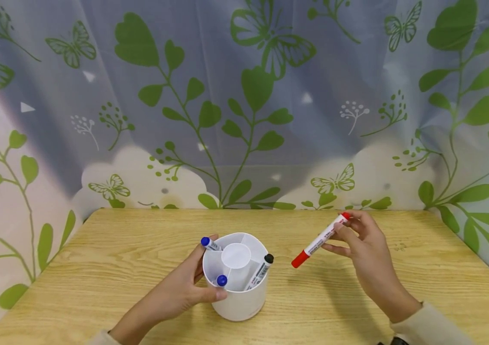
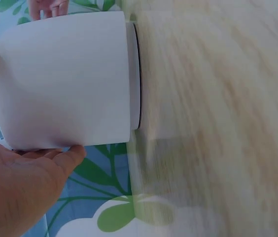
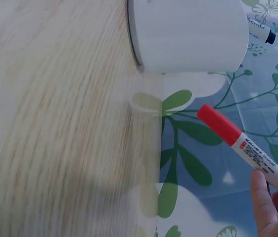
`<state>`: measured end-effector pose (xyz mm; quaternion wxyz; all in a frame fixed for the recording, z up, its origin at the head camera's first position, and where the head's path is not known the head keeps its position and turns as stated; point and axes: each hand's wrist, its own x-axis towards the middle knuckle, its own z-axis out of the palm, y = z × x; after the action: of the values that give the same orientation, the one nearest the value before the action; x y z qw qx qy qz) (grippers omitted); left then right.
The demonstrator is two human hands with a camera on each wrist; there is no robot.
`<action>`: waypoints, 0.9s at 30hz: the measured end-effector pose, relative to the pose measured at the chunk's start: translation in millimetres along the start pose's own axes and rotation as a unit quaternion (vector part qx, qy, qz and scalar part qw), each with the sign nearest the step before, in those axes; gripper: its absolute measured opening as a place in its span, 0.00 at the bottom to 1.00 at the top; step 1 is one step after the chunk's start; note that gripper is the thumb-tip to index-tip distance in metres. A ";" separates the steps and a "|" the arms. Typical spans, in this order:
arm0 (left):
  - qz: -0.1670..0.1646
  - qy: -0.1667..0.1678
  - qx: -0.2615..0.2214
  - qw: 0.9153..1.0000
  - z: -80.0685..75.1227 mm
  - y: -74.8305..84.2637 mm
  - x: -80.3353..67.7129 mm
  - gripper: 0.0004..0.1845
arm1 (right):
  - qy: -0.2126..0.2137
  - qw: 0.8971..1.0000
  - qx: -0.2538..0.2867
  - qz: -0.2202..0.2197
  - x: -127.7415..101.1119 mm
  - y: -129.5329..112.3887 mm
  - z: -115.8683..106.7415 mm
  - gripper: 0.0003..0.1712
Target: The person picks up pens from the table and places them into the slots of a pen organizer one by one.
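A white round pen holder [image 1: 237, 297] with inner compartments stands on the wooden table [image 1: 97, 258]. It holds two blue-capped markers [image 1: 221, 280] and a black-capped marker [image 1: 260, 270]. My left hand [image 1: 184, 287] grips the holder's left side, thumb across its front; the left wrist view shows the holder's wall [image 2: 65, 79] against my palm [image 2: 20, 187]. My right hand [image 1: 362, 249] pinches a red-capped marker [image 1: 319, 240] above the table to the right of the holder, its red cap pointing down-left. The right wrist view shows this red marker [image 3: 242, 148] and the holder [image 3: 188, 34].
A curtain printed with green leaves and butterflies [image 1: 248, 96] hangs behind and around the table. Bare wood shows on both sides of the holder, at the left [image 1: 110, 239] and the right [image 1: 434, 258].
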<state>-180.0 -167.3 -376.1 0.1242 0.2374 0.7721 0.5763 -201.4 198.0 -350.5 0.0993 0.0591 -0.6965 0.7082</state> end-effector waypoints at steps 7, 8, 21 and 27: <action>-0.010 0.008 0.004 1.000 -0.3 1.1 -0.9 0.56 | -0.012 0.999 0.031 -0.006 -2.2 -6.8 8.7 0.13; -0.011 0.007 0.006 1.000 -1.5 1.5 -1.0 0.57 | -0.014 0.999 0.034 -0.007 -2.1 -7.9 9.9 0.12; -0.019 -0.032 -0.010 0.999 -15.8 4.8 -0.2 0.54 | -0.016 0.999 0.037 0.000 -2.9 -20.9 22.5 0.14; -0.006 -0.047 -0.023 0.999 -23.5 6.0 -1.8 0.51 | -0.022 0.998 0.051 0.005 -3.9 -24.2 27.6 0.14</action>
<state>-188.1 -186.3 -363.3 0.1696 0.2564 0.7533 0.5814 -193.7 170.5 -327.2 0.0769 0.0760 -0.6622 0.7415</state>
